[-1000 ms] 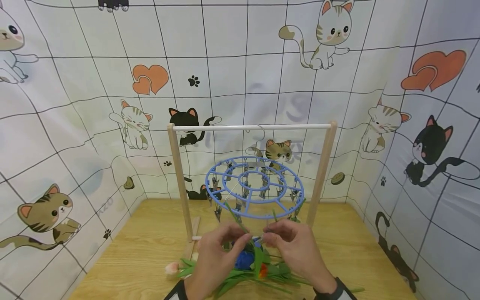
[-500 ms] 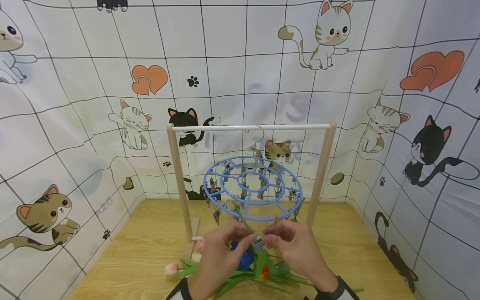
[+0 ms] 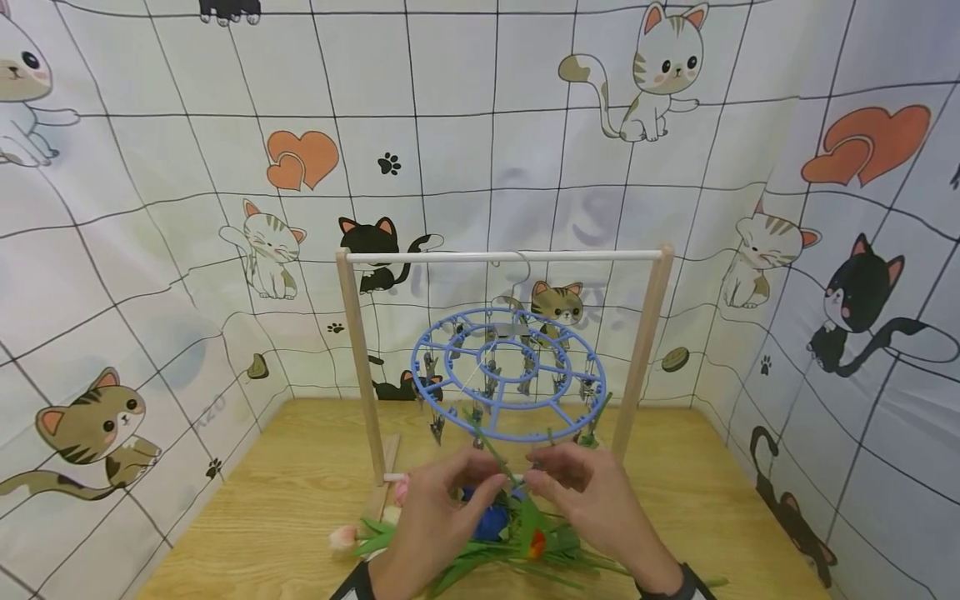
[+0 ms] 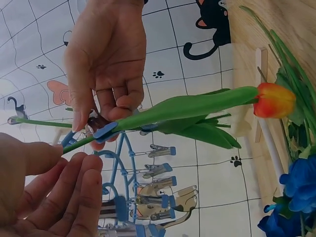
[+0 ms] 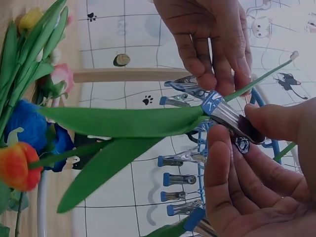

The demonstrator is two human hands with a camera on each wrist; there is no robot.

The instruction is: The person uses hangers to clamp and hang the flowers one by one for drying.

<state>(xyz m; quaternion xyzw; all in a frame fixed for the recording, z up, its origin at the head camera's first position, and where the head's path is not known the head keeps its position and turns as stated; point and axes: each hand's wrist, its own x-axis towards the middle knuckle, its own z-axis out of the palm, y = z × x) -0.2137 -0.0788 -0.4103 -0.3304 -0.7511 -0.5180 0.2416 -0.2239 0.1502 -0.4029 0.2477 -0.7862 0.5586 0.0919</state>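
In the head view my left hand and right hand meet below the front rim of a round blue clip hanger. My left thumb and fingers pinch the green stem of an orange-red tulip, which hangs head down. The right thumb and fingers pinch the handles of a metal clip with blue tips. These tips sit at the stem where the long leaves begin; whether they press on it cannot be told. Another stem hangs at the hanger's right side.
The hanger's hook is on the white bar of a wooden-legged stand. Several metal clips dangle from its rings. Blue flowers, a pale pink tulip and green stems lie on the wooden table beneath my hands.
The tulip's head has shifted slightly to the right, and its stem now slants toward the right hand's fingertips. Both hands stay nearly in place; the hanger sways a little.
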